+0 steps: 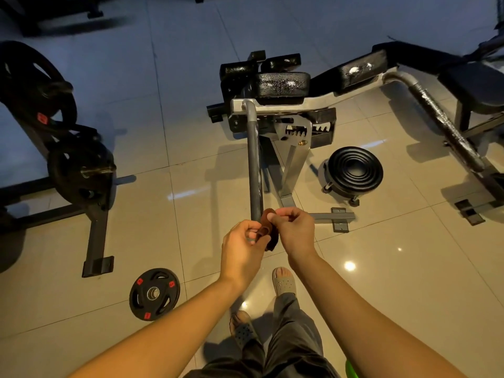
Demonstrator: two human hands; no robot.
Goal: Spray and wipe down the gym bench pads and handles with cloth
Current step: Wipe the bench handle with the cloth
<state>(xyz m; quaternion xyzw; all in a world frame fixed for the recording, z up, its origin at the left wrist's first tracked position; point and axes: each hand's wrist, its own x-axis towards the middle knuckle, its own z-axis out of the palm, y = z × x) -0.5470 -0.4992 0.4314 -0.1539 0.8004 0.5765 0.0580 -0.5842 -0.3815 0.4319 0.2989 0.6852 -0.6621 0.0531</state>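
Both hands, left hand (242,242) and right hand (293,229), pinch a brown cloth (268,241) at the near tip of the bench handle (255,165).
Fingers of each hand curl round the soft, bunched cloth, which touches the end of that straight, round, matte dark-grey bar. Beyond the grip the bar bends into a silver steel frame (289,107) carrying two black, grainy, glossy pads (282,84). Far right of the grip runs a second handle (447,124), its dark wrap worn and flaking. Just right lies a round black disc (354,170) with concentric ridges. Left and nearer, a black weight plate (154,293) with red patches, lettering too small to read, lies on glossy beige tiles (381,268).
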